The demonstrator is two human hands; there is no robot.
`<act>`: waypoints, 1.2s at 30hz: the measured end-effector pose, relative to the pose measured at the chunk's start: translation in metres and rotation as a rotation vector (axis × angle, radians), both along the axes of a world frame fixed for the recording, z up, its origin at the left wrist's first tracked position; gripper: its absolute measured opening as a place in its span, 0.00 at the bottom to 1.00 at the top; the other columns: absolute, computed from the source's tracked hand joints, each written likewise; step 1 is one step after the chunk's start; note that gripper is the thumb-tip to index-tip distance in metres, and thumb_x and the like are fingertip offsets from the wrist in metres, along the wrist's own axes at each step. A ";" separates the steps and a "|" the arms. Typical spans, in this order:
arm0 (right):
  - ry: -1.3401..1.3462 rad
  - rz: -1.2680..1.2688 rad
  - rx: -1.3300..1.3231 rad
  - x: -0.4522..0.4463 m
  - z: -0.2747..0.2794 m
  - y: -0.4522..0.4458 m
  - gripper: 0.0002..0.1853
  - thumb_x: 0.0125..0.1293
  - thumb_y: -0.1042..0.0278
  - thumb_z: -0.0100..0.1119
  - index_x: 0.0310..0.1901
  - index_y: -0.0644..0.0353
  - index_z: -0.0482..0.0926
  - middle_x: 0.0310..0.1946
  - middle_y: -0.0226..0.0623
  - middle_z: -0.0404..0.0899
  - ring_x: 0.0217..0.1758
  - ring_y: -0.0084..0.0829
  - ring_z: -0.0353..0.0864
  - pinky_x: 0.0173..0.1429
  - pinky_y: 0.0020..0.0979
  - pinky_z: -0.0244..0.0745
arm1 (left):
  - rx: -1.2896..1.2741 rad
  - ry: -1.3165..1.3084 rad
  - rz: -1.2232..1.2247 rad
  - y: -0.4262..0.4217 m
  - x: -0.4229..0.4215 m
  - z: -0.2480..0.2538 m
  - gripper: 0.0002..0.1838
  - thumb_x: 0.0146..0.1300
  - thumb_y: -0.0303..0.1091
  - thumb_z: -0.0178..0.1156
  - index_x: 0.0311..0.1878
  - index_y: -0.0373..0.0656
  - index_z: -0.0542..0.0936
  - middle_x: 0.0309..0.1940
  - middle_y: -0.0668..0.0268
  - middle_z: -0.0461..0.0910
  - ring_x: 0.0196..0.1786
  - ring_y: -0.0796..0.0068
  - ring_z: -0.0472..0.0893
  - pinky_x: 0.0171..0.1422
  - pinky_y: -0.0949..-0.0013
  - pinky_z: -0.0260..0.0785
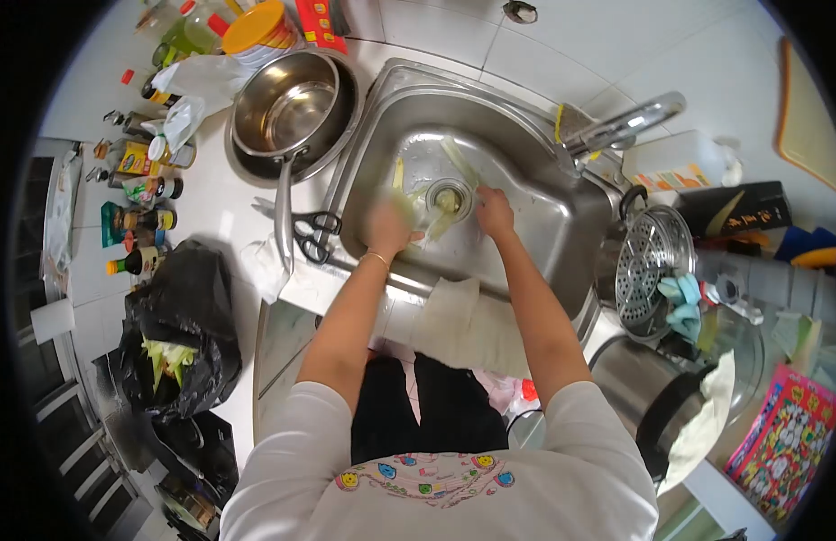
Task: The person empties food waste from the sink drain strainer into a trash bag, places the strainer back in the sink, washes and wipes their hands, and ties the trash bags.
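The left hand [388,224] is low in the metal sink [562,261]. It is blurred, so I cannot tell how far its fingers are open or whether it holds something; a pale green blur lies over it. The right hand [495,212] is just beside the drain [449,199], its fingers partly bent. A long green strip [459,160] reaches close to these fingers, but I cannot tell if they grip it. Other green peelings [441,224] lie between the two hands, at the drain. A thin yellow piece [398,174] lies just ahead of the left hand. To the left of this hand, the scissors [317,236] rest on the counter, and the small pot [287,104] is farther ahead. The tap [625,126] is ahead and to the right of the right hand.
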State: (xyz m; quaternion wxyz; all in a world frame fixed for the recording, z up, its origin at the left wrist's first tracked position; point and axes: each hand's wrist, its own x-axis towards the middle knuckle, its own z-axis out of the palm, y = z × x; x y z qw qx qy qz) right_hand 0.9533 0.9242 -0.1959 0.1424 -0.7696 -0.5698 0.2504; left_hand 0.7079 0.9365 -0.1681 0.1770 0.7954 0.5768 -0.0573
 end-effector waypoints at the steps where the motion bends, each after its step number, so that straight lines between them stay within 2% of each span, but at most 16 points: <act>1: -0.030 -0.010 -0.016 0.002 -0.007 0.007 0.23 0.57 0.70 0.57 0.57 0.48 0.75 0.51 0.44 0.75 0.53 0.43 0.76 0.55 0.46 0.72 | 0.063 0.106 0.059 -0.002 0.005 -0.003 0.46 0.40 0.63 0.73 0.57 0.41 0.72 0.55 0.60 0.72 0.57 0.62 0.72 0.59 0.60 0.66; 4: -0.101 -0.019 -0.040 0.003 -0.021 0.012 0.27 0.56 0.70 0.57 0.60 0.45 0.71 0.50 0.44 0.75 0.54 0.45 0.75 0.54 0.48 0.72 | -0.015 0.152 0.043 0.009 0.019 -0.024 0.50 0.39 0.60 0.74 0.63 0.41 0.67 0.61 0.57 0.68 0.64 0.57 0.66 0.68 0.57 0.59; 7: -0.119 0.003 -0.012 -0.002 -0.040 0.017 0.21 0.58 0.70 0.53 0.56 0.48 0.72 0.45 0.46 0.76 0.52 0.48 0.76 0.51 0.49 0.73 | -0.192 0.145 0.259 0.010 0.049 -0.005 0.54 0.31 0.58 0.78 0.63 0.44 0.66 0.56 0.62 0.71 0.60 0.64 0.70 0.62 0.63 0.64; 10: -0.103 0.065 -0.036 -0.016 -0.063 0.019 0.13 0.61 0.69 0.51 0.47 0.51 0.75 0.42 0.45 0.77 0.47 0.48 0.78 0.49 0.47 0.74 | 0.101 0.093 0.228 -0.009 0.062 -0.042 0.54 0.30 0.54 0.80 0.62 0.45 0.66 0.55 0.62 0.72 0.60 0.63 0.70 0.63 0.62 0.62; 11: -0.086 0.088 -0.039 -0.022 -0.065 0.016 0.11 0.61 0.69 0.50 0.45 0.51 0.76 0.42 0.45 0.77 0.45 0.48 0.79 0.48 0.46 0.75 | 0.051 0.045 0.206 -0.010 0.063 -0.048 0.48 0.31 0.47 0.80 0.59 0.45 0.69 0.53 0.60 0.73 0.60 0.61 0.70 0.65 0.60 0.59; 14: -0.046 0.177 -0.074 -0.034 -0.057 0.007 0.08 0.62 0.70 0.49 0.38 0.55 0.79 0.41 0.45 0.78 0.41 0.49 0.80 0.47 0.45 0.75 | -0.171 -0.079 0.144 -0.001 0.068 -0.074 0.40 0.39 0.42 0.76 0.58 0.42 0.71 0.56 0.55 0.72 0.58 0.56 0.70 0.62 0.58 0.63; 15: -0.028 0.206 -0.098 -0.038 -0.053 0.005 0.08 0.61 0.70 0.49 0.38 0.55 0.79 0.41 0.45 0.78 0.41 0.49 0.80 0.47 0.45 0.75 | 0.116 -0.146 0.092 -0.010 0.073 -0.082 0.23 0.48 0.35 0.69 0.48 0.41 0.74 0.44 0.56 0.75 0.47 0.57 0.74 0.51 0.58 0.68; 18: 0.056 0.202 -0.115 -0.046 -0.052 0.003 0.10 0.60 0.73 0.50 0.41 0.57 0.80 0.45 0.49 0.77 0.43 0.51 0.80 0.48 0.43 0.76 | -0.029 -0.421 0.254 -0.005 0.086 -0.118 0.14 0.54 0.31 0.62 0.44 0.39 0.74 0.39 0.56 0.76 0.42 0.59 0.75 0.48 0.58 0.68; 19: 0.089 0.190 -0.116 -0.046 -0.052 0.001 0.11 0.59 0.74 0.51 0.42 0.58 0.81 0.47 0.51 0.77 0.44 0.51 0.80 0.49 0.42 0.76 | -0.167 -0.669 0.410 -0.006 0.088 -0.122 0.09 0.58 0.27 0.56 0.42 0.37 0.73 0.35 0.55 0.74 0.39 0.61 0.75 0.44 0.59 0.68; 22: 0.473 0.197 -0.277 -0.032 -0.048 0.008 0.17 0.59 0.77 0.51 0.50 0.62 0.79 0.50 0.49 0.79 0.48 0.45 0.80 0.54 0.35 0.74 | 0.078 -0.698 0.239 0.002 0.076 -0.152 0.07 0.61 0.28 0.55 0.41 0.38 0.73 0.34 0.57 0.75 0.40 0.64 0.75 0.45 0.59 0.68; 24: 0.814 0.138 -0.233 -0.028 -0.055 0.007 0.19 0.59 0.77 0.51 0.54 0.64 0.78 0.50 0.43 0.80 0.50 0.38 0.78 0.57 0.31 0.70 | 0.030 -0.893 0.214 0.004 0.063 -0.165 0.07 0.62 0.29 0.56 0.43 0.40 0.75 0.35 0.63 0.77 0.39 0.70 0.77 0.43 0.64 0.70; 26: 1.047 0.077 -0.242 -0.025 -0.060 0.006 0.21 0.59 0.79 0.50 0.55 0.65 0.77 0.48 0.36 0.80 0.51 0.31 0.77 0.59 0.28 0.67 | -0.278 -1.050 0.142 0.020 0.052 -0.085 0.09 0.62 0.29 0.58 0.44 0.40 0.76 0.36 0.65 0.78 0.38 0.73 0.77 0.41 0.67 0.71; 27: 1.110 0.046 -0.276 -0.024 -0.057 0.007 0.21 0.58 0.79 0.50 0.54 0.64 0.78 0.47 0.32 0.80 0.50 0.28 0.76 0.58 0.27 0.67 | -0.451 -1.163 0.210 0.027 0.047 -0.077 0.10 0.60 0.32 0.63 0.44 0.40 0.77 0.33 0.67 0.78 0.34 0.76 0.77 0.38 0.71 0.72; 30: 1.240 0.002 -0.359 -0.025 -0.041 0.007 0.20 0.57 0.82 0.48 0.52 0.62 0.80 0.43 0.27 0.79 0.46 0.23 0.75 0.52 0.24 0.66 | -0.720 -1.236 0.418 0.029 0.045 -0.051 0.15 0.60 0.34 0.66 0.46 0.38 0.77 0.34 0.70 0.78 0.38 0.80 0.76 0.41 0.71 0.72; 34: 1.303 -0.086 -0.434 -0.023 -0.026 0.007 0.19 0.55 0.83 0.48 0.47 0.60 0.81 0.36 0.25 0.77 0.39 0.18 0.72 0.44 0.19 0.63 | -0.489 -0.916 0.312 0.033 0.042 -0.050 0.14 0.59 0.32 0.67 0.47 0.39 0.78 0.33 0.68 0.79 0.33 0.80 0.77 0.35 0.74 0.72; 36: 1.330 -0.191 -0.316 -0.022 -0.021 0.006 0.17 0.56 0.82 0.49 0.46 0.61 0.80 0.33 0.26 0.75 0.37 0.18 0.71 0.41 0.19 0.64 | -0.601 -1.093 0.509 0.035 0.052 -0.024 0.17 0.60 0.29 0.65 0.52 0.37 0.76 0.37 0.65 0.80 0.35 0.76 0.79 0.38 0.72 0.73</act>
